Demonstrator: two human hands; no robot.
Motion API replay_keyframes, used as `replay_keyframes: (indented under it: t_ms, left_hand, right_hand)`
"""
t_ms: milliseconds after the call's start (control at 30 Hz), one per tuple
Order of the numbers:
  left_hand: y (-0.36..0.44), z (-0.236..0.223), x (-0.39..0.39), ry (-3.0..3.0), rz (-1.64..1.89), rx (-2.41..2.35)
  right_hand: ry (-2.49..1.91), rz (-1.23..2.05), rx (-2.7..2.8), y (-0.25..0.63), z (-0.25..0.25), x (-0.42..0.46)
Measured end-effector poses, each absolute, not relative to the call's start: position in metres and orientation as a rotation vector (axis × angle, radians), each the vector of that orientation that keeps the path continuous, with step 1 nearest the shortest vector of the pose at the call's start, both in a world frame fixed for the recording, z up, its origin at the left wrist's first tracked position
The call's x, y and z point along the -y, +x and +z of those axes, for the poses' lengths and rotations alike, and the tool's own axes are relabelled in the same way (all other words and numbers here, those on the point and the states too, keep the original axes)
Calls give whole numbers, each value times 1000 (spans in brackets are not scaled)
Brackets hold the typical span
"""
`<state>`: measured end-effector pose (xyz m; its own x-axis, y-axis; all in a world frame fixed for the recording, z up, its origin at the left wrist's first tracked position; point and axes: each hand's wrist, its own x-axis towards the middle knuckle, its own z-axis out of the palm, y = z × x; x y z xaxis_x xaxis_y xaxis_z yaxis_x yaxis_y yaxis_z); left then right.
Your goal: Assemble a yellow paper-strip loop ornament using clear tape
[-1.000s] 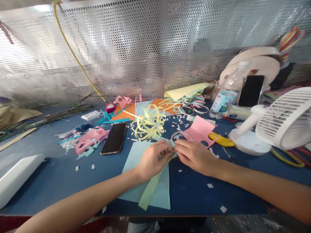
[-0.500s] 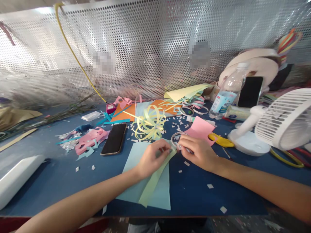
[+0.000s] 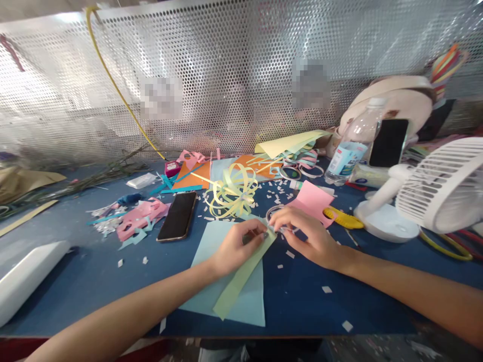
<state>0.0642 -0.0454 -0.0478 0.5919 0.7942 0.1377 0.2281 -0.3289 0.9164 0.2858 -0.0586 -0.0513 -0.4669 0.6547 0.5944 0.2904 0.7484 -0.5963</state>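
Observation:
My left hand pinches the upper end of a long pale green paper strip, which lies slanting over a light blue paper sheet. Close to it, my right hand has its fingertips pinched together at the same end of the strip, over a roll of clear tape. What the right fingers grip is too small to make out. A ball of looped pale yellow strips sits just behind the hands.
A black phone lies left of the sheet, near pink paper cutouts. A pink card, a yellow utility knife, a white desk fan, a water bottle and a second phone stand right. A perforated metal screen closes the back.
My right hand moved up and away from the left toward the tape roll, then came back to the strip's end. The green strip shifted slightly under my left fingers.

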Motion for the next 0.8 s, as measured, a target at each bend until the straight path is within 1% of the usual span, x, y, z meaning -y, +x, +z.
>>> replay_keyframes:
  t_ms: [133, 567, 800]
  left_hand:
    - [64, -47, 46, 1865, 725, -800]
    - [64, -47, 46, 1889, 671, -808]
    - [64, -49, 44, 1843, 716, -799]
  right_hand:
    - [-680, 471, 2125, 285, -50, 59]
    - [-679, 441, 2181, 286, -51, 60]
    - [-686, 437, 2172, 284, -51, 59]
